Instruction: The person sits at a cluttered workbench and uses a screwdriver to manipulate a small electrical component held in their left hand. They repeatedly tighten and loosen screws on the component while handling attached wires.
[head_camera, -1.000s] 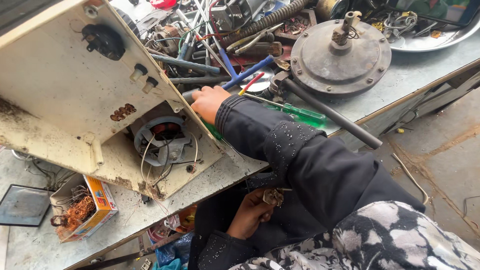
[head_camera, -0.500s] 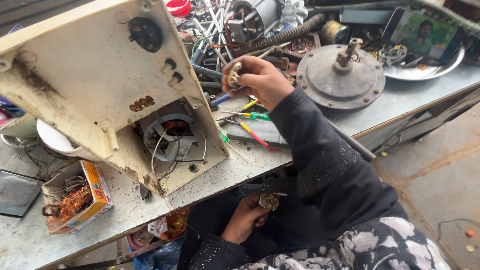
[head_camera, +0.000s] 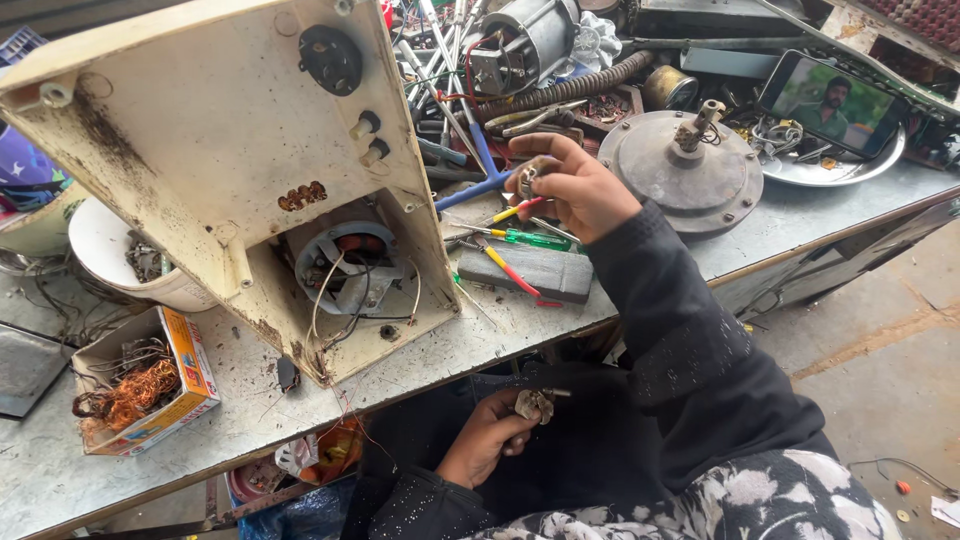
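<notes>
My right hand (head_camera: 575, 190) is raised over the metal workbench (head_camera: 790, 215) and pinches a small round metal part (head_camera: 527, 176) in its fingertips. Just under it lie screwdrivers with green (head_camera: 528, 238) and red-yellow (head_camera: 508, 268) handles and a dark grey block (head_camera: 530, 270). My left hand (head_camera: 490, 435) rests low in my lap, below the bench edge, closed around a small pale metal piece (head_camera: 532, 403). A worn cream appliance casing (head_camera: 215, 170) stands tilted on the bench to the left, its open underside showing a motor and loose wires (head_camera: 345, 265).
A round grey metal disc with a shaft (head_camera: 685, 165) sits right of my right hand. A phone (head_camera: 830, 105) leans on a steel plate. Tangled tools and a motor (head_camera: 525, 45) fill the back. A white bowl (head_camera: 125, 260) and a box of copper wire (head_camera: 140, 385) stand left.
My right hand rose from the bench by the green screwdriver, now holding the small metal part up. My left hand stayed in my lap with its piece.
</notes>
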